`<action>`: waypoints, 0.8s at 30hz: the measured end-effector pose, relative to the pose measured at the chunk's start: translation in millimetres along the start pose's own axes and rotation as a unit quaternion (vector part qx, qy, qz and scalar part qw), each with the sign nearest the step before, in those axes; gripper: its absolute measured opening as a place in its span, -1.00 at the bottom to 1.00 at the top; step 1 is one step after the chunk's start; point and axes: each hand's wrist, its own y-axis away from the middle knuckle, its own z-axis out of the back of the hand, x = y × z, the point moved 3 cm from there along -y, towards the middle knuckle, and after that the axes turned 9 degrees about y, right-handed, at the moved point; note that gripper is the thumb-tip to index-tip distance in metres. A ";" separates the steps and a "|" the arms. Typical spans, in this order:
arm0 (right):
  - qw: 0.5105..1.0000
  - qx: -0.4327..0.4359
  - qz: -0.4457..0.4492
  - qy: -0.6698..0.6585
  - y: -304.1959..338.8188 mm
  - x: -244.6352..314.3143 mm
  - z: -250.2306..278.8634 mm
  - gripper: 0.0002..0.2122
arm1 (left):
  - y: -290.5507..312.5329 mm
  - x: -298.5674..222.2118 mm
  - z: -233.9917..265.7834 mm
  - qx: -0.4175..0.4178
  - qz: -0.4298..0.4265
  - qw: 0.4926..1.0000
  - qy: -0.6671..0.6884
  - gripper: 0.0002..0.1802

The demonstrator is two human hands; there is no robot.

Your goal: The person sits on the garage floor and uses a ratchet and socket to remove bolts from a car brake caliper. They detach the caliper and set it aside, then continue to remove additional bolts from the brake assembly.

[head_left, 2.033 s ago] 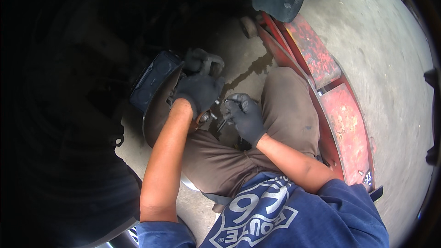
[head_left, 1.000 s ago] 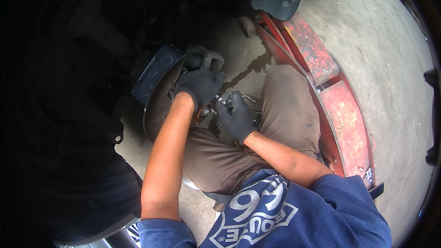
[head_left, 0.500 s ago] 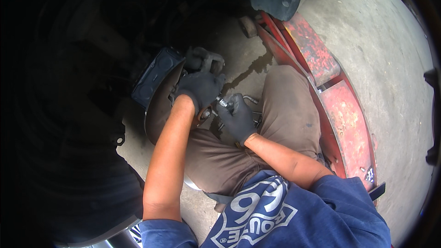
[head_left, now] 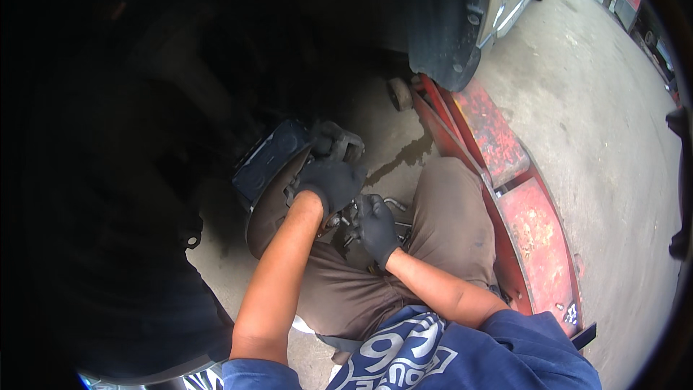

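Landmark: red floor jack (head_left: pixel 538 227), on the person's right, lying lengthwise on the concrete floor (head_left: pixel 613 144).

Both hands wear dark gloves and work left of the jack, past the right knee (head_left: pixel 451 206).

Left hand (head_left: pixel 330 182): farther from the jack of the two, back of the hand up, laid over a metal part (head_left: pixel 335 222). Fingers hidden from above, so can't tell if it grips or just rests. Part sits left of the jack, mostly covered by that hand; a rounded bit and short stud show on its jack side.

Right hand (head_left: pixel 377 230): closer to the jack, just beside the left hand. Fingers curled in, a small bright metal piece (head_left: pixel 354 208) at the fingertips. Can't tell if it's pinched or only touched.

Bent metal bar (head_left: pixel 395 204): between right hand and jack, partly hidden.

Grey metal bracket (head_left: pixel 350 146): left of the jack, beyond the left hand, open gap toward the jack side.

Blue-black box (head_left: pixel 271 161): well left of the jack, tilted, in shadow.

Dark wet streak (head_left: pixel 401 161): on the floor left of the jack, running toward it.

Small wheel (head_left: pixel 399 94): at the jack's far end.

Car panel (head_left: pixel 498 0): above the jack's far end.
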 end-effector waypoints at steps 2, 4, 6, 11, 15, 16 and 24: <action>1.000 0.000 0.023 -0.009 0.7 4.4 -2.0 -0.77 | 2.4 -1.5 2.0 -0.015 -0.004 1.000 0.022 -0.35; 0.998 0.010 0.060 -0.001 4.4 7.0 -4.3 -0.80 | 3.2 -1.5 1.7 0.006 -0.010 1.000 0.007 -0.35; 0.993 0.024 0.110 0.025 9.4 8.0 -5.5 -0.81 | 2.8 0.2 1.9 -0.007 0.004 1.000 -0.001 -0.35; 0.976 0.025 0.194 0.092 13.5 3.3 0.2 -0.79 | 0.2 3.1 -2.9 0.028 -0.011 1.000 0.004 -0.37; 0.986 0.010 0.156 0.050 2.9 -6.5 8.5 -0.79 | -1.8 4.7 -4.0 0.033 0.002 0.999 0.017 -0.36; 0.978 0.004 0.190 0.089 1.7 -6.3 9.4 -0.79 | -2.4 5.0 -4.1 0.038 0.006 0.999 0.018 -0.36; 0.969 -0.003 0.217 0.120 3.5 -5.6 9.3 -0.81 | -1.2 4.5 -5.2 0.016 -0.001 1.000 0.013 -0.33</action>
